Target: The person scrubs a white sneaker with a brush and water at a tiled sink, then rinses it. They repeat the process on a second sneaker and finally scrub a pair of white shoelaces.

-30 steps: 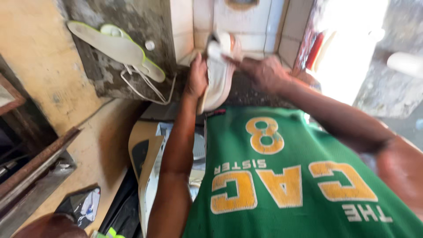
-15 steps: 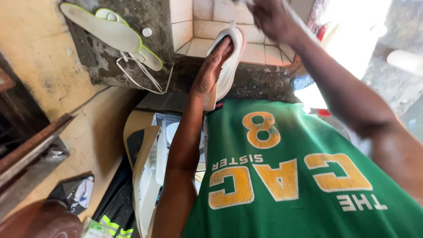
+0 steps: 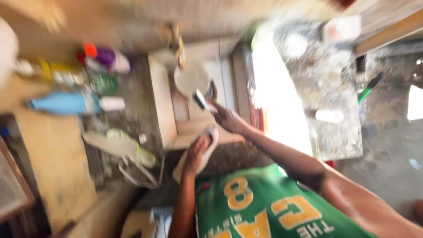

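While the frame is badly motion-blurred, I can make out the white shoe (image 3: 200,154) as the thing in hand: a pale, slim slip-on or sneaker, seen sole-side or side-on, I cannot tell which, tilted with one end up near the edge of the tiled sink (image 3: 163,110). My left hand (image 3: 197,152) wraps it from below, fingers curled shut around its middle, which I judge keeps it steady and angled over the basin for scrubbing. My right hand (image 3: 227,120) is just above it, closed around a small brush-like tool (image 3: 202,100) with a dark and white head; blur hides how tight the grip is, but the fingers look folded on the handle. Tool tip points toward a round whitish object (image 3: 191,78) in the basin, plate or bowl, cannot tell.

Outward: a green-and-white sandal (image 3: 119,145) lies on the rough grey counter left of the sink, well apart from the shoe. Further left a blue bottle (image 3: 66,102) lies on its side, with a cluster of coloured containers (image 3: 94,59) beyond. Below, my green jersey (image 3: 264,207) with yellow print fills the foreground. Bright glare right of the sink washes out detail there.
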`<state>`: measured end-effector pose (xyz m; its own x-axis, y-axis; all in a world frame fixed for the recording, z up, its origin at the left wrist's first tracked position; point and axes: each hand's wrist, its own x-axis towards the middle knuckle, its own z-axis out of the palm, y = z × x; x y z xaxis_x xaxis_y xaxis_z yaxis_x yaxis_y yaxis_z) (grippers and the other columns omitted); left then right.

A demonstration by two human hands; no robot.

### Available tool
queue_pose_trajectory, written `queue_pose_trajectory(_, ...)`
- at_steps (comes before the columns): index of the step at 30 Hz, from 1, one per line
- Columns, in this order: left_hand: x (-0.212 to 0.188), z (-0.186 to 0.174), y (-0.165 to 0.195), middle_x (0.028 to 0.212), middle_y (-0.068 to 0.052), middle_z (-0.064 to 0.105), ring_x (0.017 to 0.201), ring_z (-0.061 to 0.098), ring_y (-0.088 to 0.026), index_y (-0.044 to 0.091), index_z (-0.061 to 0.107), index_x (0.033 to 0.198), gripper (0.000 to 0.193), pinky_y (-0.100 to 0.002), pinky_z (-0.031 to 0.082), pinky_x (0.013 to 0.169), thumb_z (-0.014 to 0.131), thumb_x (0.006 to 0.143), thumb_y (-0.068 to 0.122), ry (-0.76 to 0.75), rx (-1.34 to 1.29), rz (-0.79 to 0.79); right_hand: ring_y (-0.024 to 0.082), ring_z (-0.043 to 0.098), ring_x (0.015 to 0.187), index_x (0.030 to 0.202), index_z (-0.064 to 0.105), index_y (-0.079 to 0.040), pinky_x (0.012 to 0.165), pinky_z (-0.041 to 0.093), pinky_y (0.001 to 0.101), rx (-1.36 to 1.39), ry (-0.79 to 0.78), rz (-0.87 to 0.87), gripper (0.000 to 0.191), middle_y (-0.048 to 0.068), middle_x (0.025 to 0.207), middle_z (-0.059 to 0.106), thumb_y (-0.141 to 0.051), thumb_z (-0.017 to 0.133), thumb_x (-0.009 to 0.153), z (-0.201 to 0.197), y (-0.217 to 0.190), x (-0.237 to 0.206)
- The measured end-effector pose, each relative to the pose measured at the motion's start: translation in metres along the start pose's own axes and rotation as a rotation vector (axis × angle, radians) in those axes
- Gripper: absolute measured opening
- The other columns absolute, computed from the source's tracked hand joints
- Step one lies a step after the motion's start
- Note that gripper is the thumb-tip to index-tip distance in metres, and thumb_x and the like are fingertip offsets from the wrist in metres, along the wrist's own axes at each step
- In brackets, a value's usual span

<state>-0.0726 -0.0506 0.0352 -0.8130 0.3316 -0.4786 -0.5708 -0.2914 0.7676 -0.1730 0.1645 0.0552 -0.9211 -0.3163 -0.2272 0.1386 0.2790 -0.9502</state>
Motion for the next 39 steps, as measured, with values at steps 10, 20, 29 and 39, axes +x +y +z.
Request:
queue_pose_trajectory(10,-0.047,0.114,0.14,0.114,-0.012,0.075,0.105,0.073,-0.02,0.002,0.064,0.126,0.059,-0.035,0.057,0.089,0.08,0.083,0.039,0.024,0.749,0.096,0.01,0.053,0.073,0.14,0.045,-0.008,0.069,0.049,0.0251,0.602,-0.096,0.153,0.041,0.001,0.09,0.062,-0.034,0.044,0.109,-0.061,-0.042,-0.101)
queue_pose_trajectory(20,-0.051,0.103,0.101,0.092,-0.025,0.07,0.084,0.066,-0.036,-0.002,0.068,0.102,0.07,-0.047,0.049,0.076,0.034,0.106,0.059,0.365,0.887,0.131,0.018,0.055,0.079,0.108,0.068,0.005,0.078,0.052,0.0327,0.076,0.032,0.38,0.069,0.009,0.088,0.064,-0.051,0.028,0.115,-0.082,0.043,-0.109)
queue_pose_trajectory(29,-0.03,0.037,-0.02,0.08,-0.003,0.05,0.077,0.047,-0.018,0.003,0.048,0.085,0.078,-0.034,0.043,0.076,0.019,0.108,0.072,0.409,0.268,0.314,0.027,0.064,0.08,0.107,0.069,-0.011,0.067,0.051,0.0418,-0.298,-0.054,0.127,0.044,0.01,0.089,0.068,-0.053,0.059,0.099,-0.035,0.015,-0.093)
queue_pose_trajectory(39,-0.049,0.022,0.02,0.072,0.003,0.037,0.068,0.033,-0.013,0.01,0.034,0.076,0.076,-0.029,0.03,0.067,0.01,0.104,0.077,0.332,0.11,0.344,0.023,0.055,0.064,0.078,0.068,-0.009,0.059,0.044,0.0394,-0.939,-0.319,0.089,0.083,0.008,0.074,0.062,-0.087,0.046,0.095,-0.045,-0.073,-0.062)
